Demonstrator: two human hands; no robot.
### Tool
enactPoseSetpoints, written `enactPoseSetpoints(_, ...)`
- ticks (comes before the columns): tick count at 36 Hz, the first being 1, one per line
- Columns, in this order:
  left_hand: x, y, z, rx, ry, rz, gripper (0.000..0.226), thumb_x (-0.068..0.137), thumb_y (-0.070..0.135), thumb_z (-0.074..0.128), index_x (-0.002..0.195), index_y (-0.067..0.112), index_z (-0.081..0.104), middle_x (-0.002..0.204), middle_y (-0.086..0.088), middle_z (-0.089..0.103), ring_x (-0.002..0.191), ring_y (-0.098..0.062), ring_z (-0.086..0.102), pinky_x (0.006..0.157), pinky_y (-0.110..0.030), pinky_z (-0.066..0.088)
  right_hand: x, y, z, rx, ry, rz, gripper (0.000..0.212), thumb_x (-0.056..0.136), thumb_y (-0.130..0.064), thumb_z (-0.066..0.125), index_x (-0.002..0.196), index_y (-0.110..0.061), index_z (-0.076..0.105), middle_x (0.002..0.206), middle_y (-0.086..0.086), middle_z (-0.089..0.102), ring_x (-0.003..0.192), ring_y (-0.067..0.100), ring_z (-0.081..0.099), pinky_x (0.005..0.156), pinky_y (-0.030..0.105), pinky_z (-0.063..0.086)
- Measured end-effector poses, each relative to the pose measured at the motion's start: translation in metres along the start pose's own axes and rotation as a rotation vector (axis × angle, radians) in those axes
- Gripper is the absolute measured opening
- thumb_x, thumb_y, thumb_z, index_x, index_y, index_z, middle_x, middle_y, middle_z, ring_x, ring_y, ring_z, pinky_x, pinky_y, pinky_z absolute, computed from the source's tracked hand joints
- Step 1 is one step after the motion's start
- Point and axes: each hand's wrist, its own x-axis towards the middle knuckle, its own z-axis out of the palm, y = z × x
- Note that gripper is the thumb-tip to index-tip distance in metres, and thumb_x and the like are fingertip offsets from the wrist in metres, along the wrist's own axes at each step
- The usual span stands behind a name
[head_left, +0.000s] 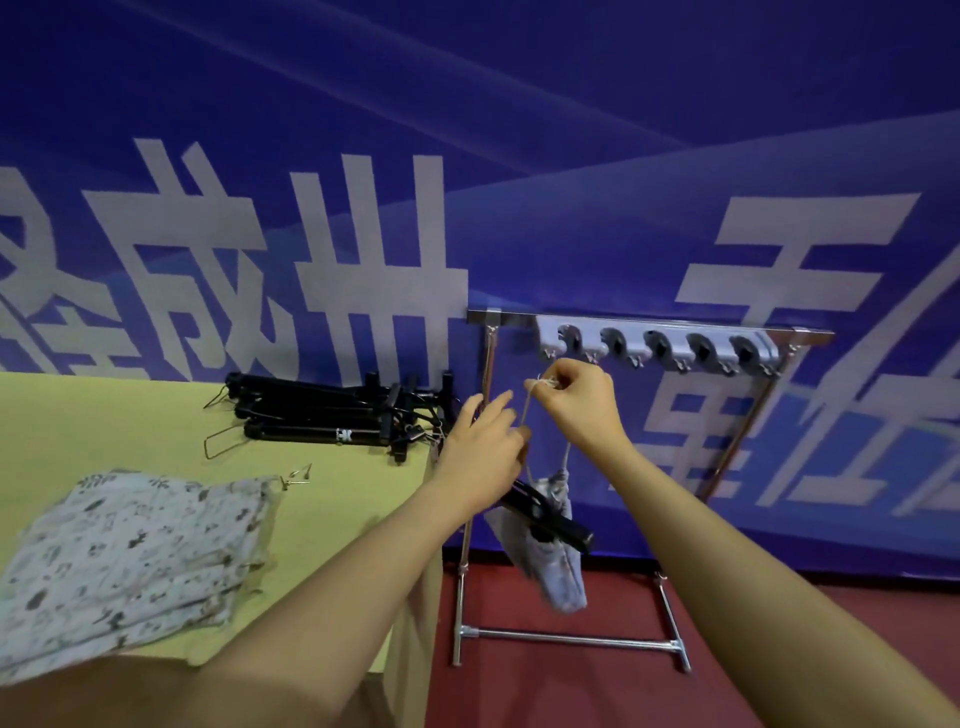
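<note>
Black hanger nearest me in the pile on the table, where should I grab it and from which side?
Probably pinch the front black hanger mid-bar, coming from above on the near side. It lies flat at the pile's front edge, bar exposed; its wire hook juts left and clips crowd the right end.

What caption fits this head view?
Left hand and right hand pinch the cord of a bag below the hook rail, near black hangers.
</note>
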Motion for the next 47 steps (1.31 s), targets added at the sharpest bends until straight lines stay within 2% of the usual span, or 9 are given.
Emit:
enactPoseSetpoints(3, 0.012, 0.002, 0.01, -0.286, -0.054, -0.054, 0.031, 0.091, 0.021, 0.048, 0.12, 0.016, 0.058, 0.114, -0.004, 0.064, 0.113, -0.025, 0.057, 0.105, -0.034, 0.02, 0.004, 0.014, 0.0, -0.019, -0.034, 0.012, 0.028, 0.085, -0.018, 0.068, 0.065, -0.006, 0.052, 0.054, -0.001, 0.045, 0.052, 0.01, 0.038, 0.049, 0.015, 0.033)
enactPoseSetpoints(7, 0.034, 0.003, 0.02, -0.477, -0.204, -0.109, 0.04, 0.096, 0.016, 0.041, 0.136, 0.016, 0.046, 0.133, -0.006, 0.052, 0.121, -0.031, 0.047, 0.104, -0.033, 0.026, 0.016, 0.034, 0.004, -0.057, -0.067, 0.037, 0.025, 0.086, -0.016, 0.067, 0.069, -0.003, 0.052, 0.056, 0.0, 0.044, 0.054, 0.011, 0.038, 0.05, 0.016, 0.033)
enactPoseSetpoints(15, 0.074, -0.011, 0.062, -0.896, -0.168, -0.293, 0.033, 0.091, 0.005, 0.049, 0.121, 0.007, 0.063, 0.118, -0.012, 0.066, 0.111, -0.025, 0.059, 0.097, -0.033, 0.045, 0.049, 0.074, 0.013, -0.117, -0.173, 0.089, 0.013, 0.086, -0.003, 0.054, 0.073, -0.004, 0.051, 0.057, -0.001, 0.042, 0.052, 0.012, 0.036, 0.047, 0.016, 0.033)
enactPoseSetpoints(19, 0.101, -0.017, 0.083, -1.049, -0.083, -0.401, 0.023, 0.088, 0.004, 0.053, 0.102, 0.012, 0.069, 0.091, -0.009, 0.072, 0.088, -0.024, 0.067, 0.084, -0.038, 0.053, 0.078, 0.091, 0.023, -0.112, -0.184, 0.119, 0.011, 0.088, -0.006, 0.054, 0.078, -0.005, 0.058, 0.058, -0.003, 0.044, 0.053, 0.009, 0.038, 0.047, 0.017, 0.033)
enactPoseSetpoints(23, 0.134, -0.025, 0.098, -1.049, -0.135, -0.389, 0.027, 0.085, 0.005, 0.052, 0.108, 0.019, 0.05, 0.076, -0.009, 0.067, 0.074, -0.027, 0.063, 0.071, -0.042, 0.053, 0.102, 0.108, 0.03, -0.06, -0.184, 0.185, 0.008, 0.089, -0.004, 0.05, 0.086, -0.006, 0.057, 0.061, -0.004, 0.045, 0.055, 0.01, 0.04, 0.051, 0.018, 0.033)
enactPoseSetpoints(28, 0.169, -0.032, 0.12, -1.016, -0.091, -0.519, 0.013, 0.087, 0.008, 0.055, 0.092, 0.01, 0.066, 0.086, -0.011, 0.071, 0.086, -0.028, 0.065, 0.079, -0.039, 0.052, 0.125, 0.127, 0.041, -0.042, -0.154, 0.191, 0.005, 0.09, -0.003, 0.049, 0.088, -0.007, 0.051, 0.065, -0.002, 0.044, 0.057, 0.014, 0.038, 0.055, 0.024, 0.033)
enactPoseSetpoints(31, 0.187, -0.034, 0.128, -1.081, -0.014, -0.577, 0.012, 0.09, 0.011, 0.056, 0.093, 0.008, 0.067, 0.088, -0.011, 0.071, 0.085, -0.028, 0.066, 0.078, -0.039, 0.053, 0.14, 0.132, 0.047, -0.051, -0.057, 0.145, 0.005, 0.091, -0.002, 0.049, 0.091, -0.006, 0.052, 0.068, -0.004, 0.048, 0.059, 0.011, 0.043, 0.053, 0.015, 0.035)
enactPoseSetpoints(35, 0.215, -0.036, 0.142, -1.158, 0.028, -0.636, 0.009, 0.09, 0.01, 0.057, 0.091, 0.009, 0.066, 0.087, -0.013, 0.071, 0.085, -0.031, 0.067, 0.078, -0.045, 0.055, 0.16, 0.139, 0.053, -0.084, 0.039, 0.101, 0.007, 0.094, -0.003, 0.049, 0.095, 0.001, 0.055, 0.077, 0.007, 0.056, 0.068, 0.02, 0.05, 0.055, 0.024, 0.029)
enactPoseSetpoints(47, 0.235, -0.04, 0.172, -1.027, -0.129, -0.616, 0.012, 0.091, 0.018, 0.057, 0.084, 0.019, 0.067, 0.087, -0.004, 0.07, 0.086, -0.025, 0.064, 0.075, -0.043, 0.055, 0.165, 0.174, 0.068, -0.153, -0.031, 0.248, 0.007, 0.096, -0.006, 0.047, 0.092, -0.012, 0.05, 0.079, 0.003, 0.055, 0.071, 0.024, 0.051, 0.062, 0.035, 0.038)
